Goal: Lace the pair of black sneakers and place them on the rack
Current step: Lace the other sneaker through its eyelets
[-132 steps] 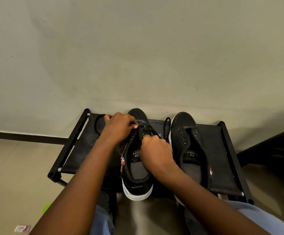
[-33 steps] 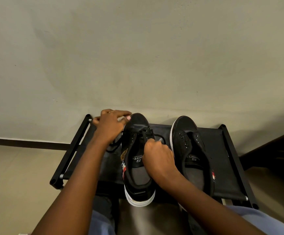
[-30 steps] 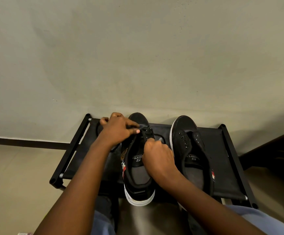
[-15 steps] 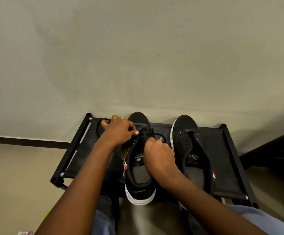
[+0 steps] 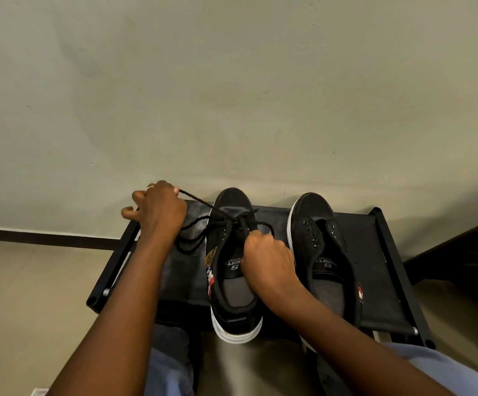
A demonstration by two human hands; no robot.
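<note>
Two black sneakers with white soles stand side by side on a black fabric rack (image 5: 375, 252), toes toward the wall. The left sneaker (image 5: 232, 292) has a black lace (image 5: 200, 202) threaded through its front eyelets. My left hand (image 5: 157, 210) pinches that lace and holds it taut, stretched out to the left of the shoe. My right hand (image 5: 266, 252) grips the lace at the shoe's tongue, fingers curled. The right sneaker (image 5: 323, 250) shows bare eyelets with no lace in them.
A plain grey wall rises right behind the rack, with a dark skirting strip (image 5: 46, 238) at the left. Beige floor lies on both sides. A dark piece of furniture (image 5: 466, 252) stands at the right. My knees in blue trousers (image 5: 432, 372) are below.
My left hand has drawn away from the shoe toward the left and back, pulling the lace out taut. The right hand stays at the tongue.
</note>
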